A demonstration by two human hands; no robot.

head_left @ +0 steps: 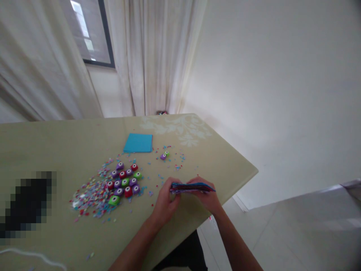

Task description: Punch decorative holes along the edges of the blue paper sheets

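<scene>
A stack of coloured paper (191, 187), seen nearly edge-on, is held in both hands above the near right part of the table. Blue, purple and reddish layers show along its edge. My left hand (168, 199) is closed on the stack's left end, thumb toward me. At the other end my right hand (207, 195) grips it, with most of its fingers hidden behind or under the paper. Left of the hands stand several small craft punches (125, 183) in purple, red and green, with white and dark round tops. Beyond them lies a flat blue paper stack (138, 143).
Coloured paper confetti (94, 197) is heaped beside the punches and scattered around. Two more punches (164, 156), purple and green, sit farther right. A white cord (34, 254) crosses the near left. The table's edge (231, 146) slants along the right, near the wall.
</scene>
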